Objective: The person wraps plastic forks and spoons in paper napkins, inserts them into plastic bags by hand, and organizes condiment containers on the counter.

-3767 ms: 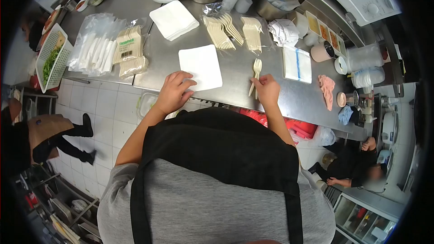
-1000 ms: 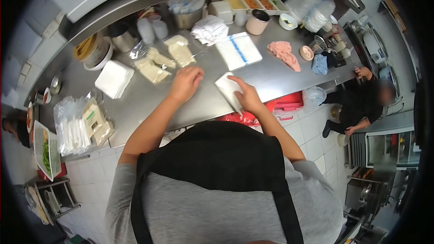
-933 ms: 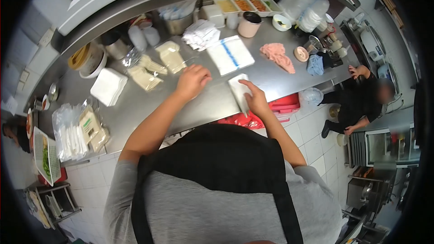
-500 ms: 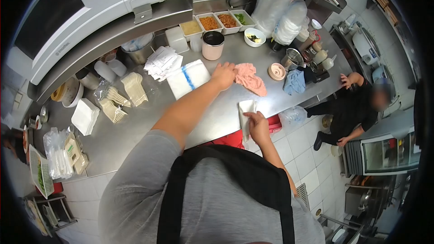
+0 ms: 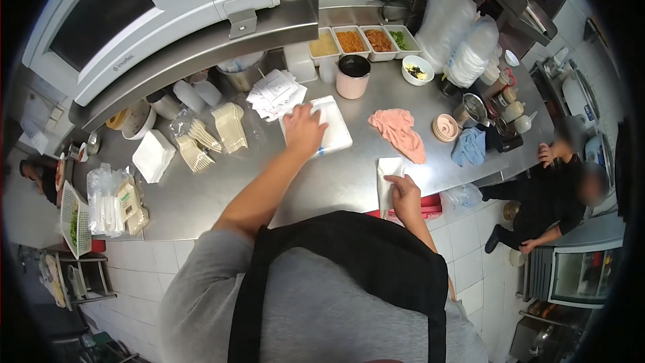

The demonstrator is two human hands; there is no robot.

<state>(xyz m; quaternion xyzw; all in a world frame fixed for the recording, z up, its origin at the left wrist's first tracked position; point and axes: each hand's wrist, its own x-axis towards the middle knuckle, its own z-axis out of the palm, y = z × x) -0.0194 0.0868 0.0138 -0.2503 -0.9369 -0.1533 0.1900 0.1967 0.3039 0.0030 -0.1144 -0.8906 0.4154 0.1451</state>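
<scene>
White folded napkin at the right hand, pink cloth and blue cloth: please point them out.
White folded napkin [image 5: 390, 167], head view: its uncovered upper part.
Pink cloth [image 5: 398, 136], head view: middle of its crumpled surface.
Blue cloth [image 5: 469, 147], head view: middle of its folds.

The left hand [image 5: 306, 131] lies with spread fingers on a stack of white napkins [image 5: 339, 136] on the steel desk [image 5: 336, 188]. Nearer and to the right, the right hand [image 5: 406, 198] grips a folded white napkin [image 5: 388, 181] at the desk's near edge. A crumpled pink cloth [image 5: 398, 136] lies right of the stack, with a blue cloth [image 5: 470, 146] farther right. Left of the stack sit pale forks [image 5: 230, 126] and another napkin pile [image 5: 154, 156]. Beyond it, a pink container [image 5: 353, 85] stands before four food trays [image 5: 381, 56].
</scene>
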